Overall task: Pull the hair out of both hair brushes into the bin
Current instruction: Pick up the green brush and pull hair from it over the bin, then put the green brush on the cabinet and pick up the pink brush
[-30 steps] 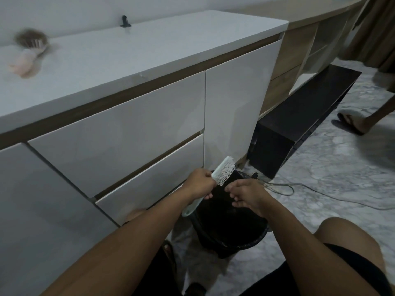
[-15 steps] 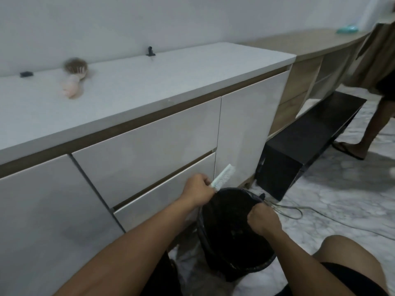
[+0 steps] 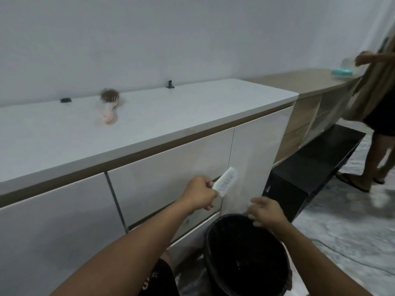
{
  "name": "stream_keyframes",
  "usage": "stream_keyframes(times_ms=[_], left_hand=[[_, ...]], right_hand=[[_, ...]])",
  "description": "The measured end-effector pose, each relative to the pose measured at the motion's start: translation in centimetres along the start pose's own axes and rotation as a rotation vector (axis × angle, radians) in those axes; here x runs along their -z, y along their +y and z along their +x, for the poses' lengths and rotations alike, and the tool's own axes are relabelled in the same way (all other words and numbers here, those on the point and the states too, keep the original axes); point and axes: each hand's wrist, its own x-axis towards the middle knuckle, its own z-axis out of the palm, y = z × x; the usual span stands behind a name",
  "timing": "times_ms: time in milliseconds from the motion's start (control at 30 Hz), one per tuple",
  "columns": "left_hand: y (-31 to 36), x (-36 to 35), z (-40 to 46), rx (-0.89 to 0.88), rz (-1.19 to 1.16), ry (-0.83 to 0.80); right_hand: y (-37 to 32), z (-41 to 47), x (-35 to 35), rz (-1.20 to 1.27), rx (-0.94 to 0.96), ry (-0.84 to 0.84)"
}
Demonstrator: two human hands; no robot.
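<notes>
My left hand [image 3: 199,194] grips the handle of a pale green-white hair brush [image 3: 226,180], held up in front of the white drawers with its bristles facing right. My right hand [image 3: 265,211] hovers over the far rim of the black bin [image 3: 245,257], fingers loosely spread and blurred, holding nothing that I can see. A second brush, pink-handled [image 3: 109,105] and full of brown hair, lies on the white countertop [image 3: 171,112] to the far left.
Two small black items [image 3: 170,84] [image 3: 65,100] sit at the back of the counter. A black low cabinet [image 3: 310,167] stands on the marble floor to the right. Another person [image 3: 376,116] stands at the far right by a wooden shelf holding a teal object [image 3: 342,71].
The view has tilted up and the pale brush has risen with my left hand. My right hand has lifted from inside the bin to its far rim and opened.
</notes>
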Motion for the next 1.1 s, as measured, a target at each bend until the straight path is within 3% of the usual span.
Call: stream_keyframes(times_ms=[67,200,433,633,767,1100], left_hand=[[0.8,0.5,-0.1,-0.022,-0.018,-0.024],[2.8,1.9,-0.7,-0.086,-0.033,-0.060],[7.3,6.5,-1.7,-0.187,-0.046,0.008],[10.3,12.1,-2.5,-0.368,0.221,0.328],[11.6,16.8,-3.2,-0.413,0.234,0.501],[9.0,28.1,-3.6,-0.225,0.275,0.783]], right_hand=[[-4.2,-0.6,0.5,0.265,0.053,-0.084],[-10.9,-1.5,1.3,0.370,0.168,-0.237],[-18.7,-2.8,0.4,0.311,0.349,-0.091],[-26.5,-3.9,-2.2,0.308,0.552,0.006],[-31.5,-4.3,-4.8,0.299,0.644,-0.083],[-38.5,-5.1,-15.3,0.174,0.697,-0.281]])
